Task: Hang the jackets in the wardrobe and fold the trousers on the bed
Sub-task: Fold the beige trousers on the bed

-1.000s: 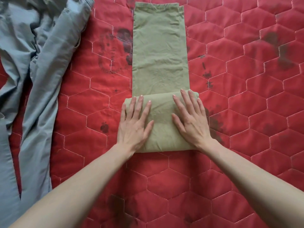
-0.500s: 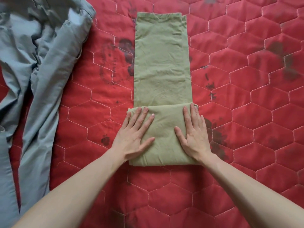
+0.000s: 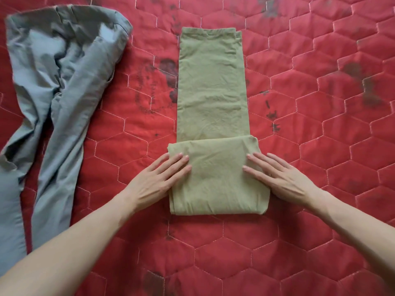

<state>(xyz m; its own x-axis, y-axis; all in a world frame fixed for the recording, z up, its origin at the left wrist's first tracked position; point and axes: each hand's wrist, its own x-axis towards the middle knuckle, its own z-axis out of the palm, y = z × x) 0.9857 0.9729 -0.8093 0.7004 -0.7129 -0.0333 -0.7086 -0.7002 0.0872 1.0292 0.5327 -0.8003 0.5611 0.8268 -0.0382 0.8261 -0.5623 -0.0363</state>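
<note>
Pressing flat: left hand (image 3: 157, 181) and right hand (image 3: 280, 178), fingers straight, holding nothing, rest on the folded end of the olive trousers (image 3: 213, 103) between them. Risk: uneven release lets the fold spring open; unfolded length ahead of fingertips skews.

Both hands (image 3: 158, 180) (image 3: 277, 178) flat on folded olive trousers (image 3: 213, 103) (grey trousers (image 3: 57, 103) left, unfolded).

Folded trousers (image 3: 213, 99) lie mid-bed (image 3: 320, 146) (lengthwise), second trousers (image 3: 59, 99) to their left.
</note>
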